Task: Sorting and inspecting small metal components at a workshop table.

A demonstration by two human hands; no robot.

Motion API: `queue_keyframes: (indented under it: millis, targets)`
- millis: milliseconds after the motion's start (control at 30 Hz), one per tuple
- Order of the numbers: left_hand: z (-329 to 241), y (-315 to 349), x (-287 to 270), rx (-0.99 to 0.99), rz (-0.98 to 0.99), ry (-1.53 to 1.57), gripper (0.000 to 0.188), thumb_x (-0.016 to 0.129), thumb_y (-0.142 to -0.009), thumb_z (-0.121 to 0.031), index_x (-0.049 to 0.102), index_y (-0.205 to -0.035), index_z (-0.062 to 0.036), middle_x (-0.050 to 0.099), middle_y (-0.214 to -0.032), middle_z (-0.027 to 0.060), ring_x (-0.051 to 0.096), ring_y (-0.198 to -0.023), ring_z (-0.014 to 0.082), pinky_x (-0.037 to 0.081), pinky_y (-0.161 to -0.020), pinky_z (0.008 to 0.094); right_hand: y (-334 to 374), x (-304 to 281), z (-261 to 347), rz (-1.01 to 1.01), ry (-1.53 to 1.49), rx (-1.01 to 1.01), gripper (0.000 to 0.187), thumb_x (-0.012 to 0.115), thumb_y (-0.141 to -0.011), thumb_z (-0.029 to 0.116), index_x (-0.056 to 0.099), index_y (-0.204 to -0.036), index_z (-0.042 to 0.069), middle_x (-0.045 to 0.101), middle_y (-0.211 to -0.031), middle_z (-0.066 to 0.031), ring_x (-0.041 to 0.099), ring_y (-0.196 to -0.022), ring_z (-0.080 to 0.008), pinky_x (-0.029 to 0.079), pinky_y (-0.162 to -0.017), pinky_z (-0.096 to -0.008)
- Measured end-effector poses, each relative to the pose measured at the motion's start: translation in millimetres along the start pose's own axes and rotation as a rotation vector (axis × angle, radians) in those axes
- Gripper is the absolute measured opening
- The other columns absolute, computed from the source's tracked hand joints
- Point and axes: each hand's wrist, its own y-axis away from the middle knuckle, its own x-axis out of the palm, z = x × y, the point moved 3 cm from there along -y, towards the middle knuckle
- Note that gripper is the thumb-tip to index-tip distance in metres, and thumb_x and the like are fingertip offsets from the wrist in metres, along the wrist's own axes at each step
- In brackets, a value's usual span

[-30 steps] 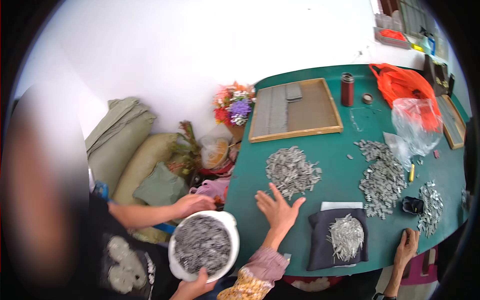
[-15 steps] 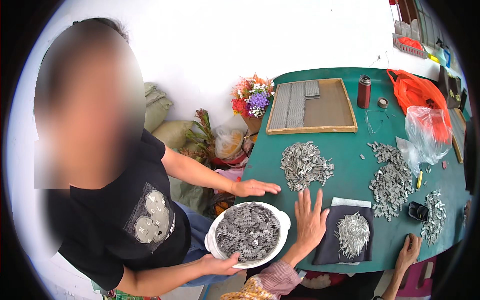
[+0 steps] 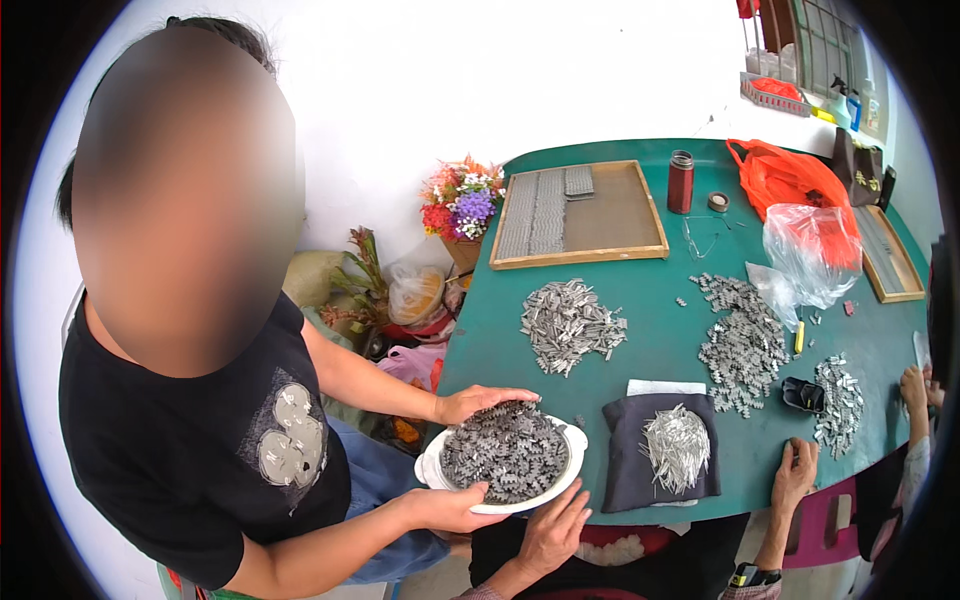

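Note:
A white bowl [image 3: 427, 470] full of dark grey, wavy-edged metal pieces [image 3: 505, 450] is held by a co-worker in a black T-shirt. The co-worker's one hand [image 3: 450, 508] grips its near rim; the other [image 3: 475, 402] lies against the heap at the far rim. My left hand [image 3: 555, 530] is just below the bowl's right side, fingers stretched out, holding nothing; whether it touches the bowl I cannot tell. My right hand [image 3: 795, 472] rests at the table's near edge, fingers loosely curled with nothing visible in them. Between my hands, thin silvery strips [image 3: 677, 448] lie on a dark folded cloth [image 3: 625, 470].
On the green table [image 3: 640, 310] lie piles of grey pieces [image 3: 572, 325], wavy pieces [image 3: 742, 345] and small shiny pieces [image 3: 838, 405]. A black container [image 3: 803, 394], wooden-framed tray [image 3: 620, 220], red flask [image 3: 681, 183] and plastic bags [image 3: 815, 250] stand around. Another person's hand [image 3: 914, 390] shows at right.
My left hand has drawn back from over the table to below the bowl. The co-worker's far hand has moved from the table side onto the heap. The view has shifted right.

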Motion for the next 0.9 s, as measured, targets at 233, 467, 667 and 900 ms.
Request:
queue_keyframes:
  millis: [233, 467, 667, 900]
  targets:
    - [22.1, 26.2, -27.8, -0.105, -0.148, -0.176, 0.026, 0.068, -0.088, -0.012, 0.070, -0.110, 0.0011, 0.067, -0.112, 0.0176, 0.063, -0.101, 0.0372, 0.049, -0.090, 0.0442, 0.3, -1.1, 8.5, -0.003, 0.011, -0.003, 0.006, 0.061, -0.087, -0.002, 0.061, -0.094, -0.003, 0.050, -0.082, -0.0112, 0.051, -0.073, -0.0235, 0.041, -0.067, -0.0324]
    - [52.3, 52.0, -38.5, -0.318, -0.238, -0.289, 0.033, 0.063, -0.092, -0.014, 0.063, -0.118, 0.0053, 0.057, -0.124, 0.0274, 0.051, -0.115, 0.0467, 0.037, -0.102, 0.0546, -0.5, 0.8, 7.3, -0.006, 0.022, -0.025, 0.005, 0.061, -0.088, -0.001, 0.061, -0.093, -0.003, 0.051, -0.083, -0.0112, 0.051, -0.073, -0.0236, 0.041, -0.067, -0.0326]
    - [91.5, 65.8, -45.7, -0.525, -0.293, -0.228, 0.036, 0.059, -0.093, -0.016, 0.060, -0.122, 0.0050, 0.057, -0.127, 0.0273, 0.048, -0.119, 0.0469, 0.036, -0.103, 0.0527, -0.4, 3.4, 2.4, 0.014, 0.045, -0.022, 0.006, 0.061, -0.088, -0.001, 0.060, -0.094, -0.003, 0.050, -0.083, -0.0113, 0.051, -0.073, -0.0239, 0.041, -0.067, -0.0329]
    - [263.3, 227.8, 36.0, -0.439, 0.048, -0.022, 0.035, 0.063, -0.091, -0.019, 0.062, -0.120, 0.0011, 0.063, -0.123, 0.0195, 0.058, -0.114, 0.0352, 0.047, -0.092, 0.0460, -0.9, 3.7, -0.1, 0.039, 0.050, 0.038, 0.006, 0.060, -0.090, 0.000, 0.061, -0.095, -0.003, 0.050, -0.084, -0.0110, 0.051, -0.073, -0.0227, 0.042, -0.066, -0.0321]
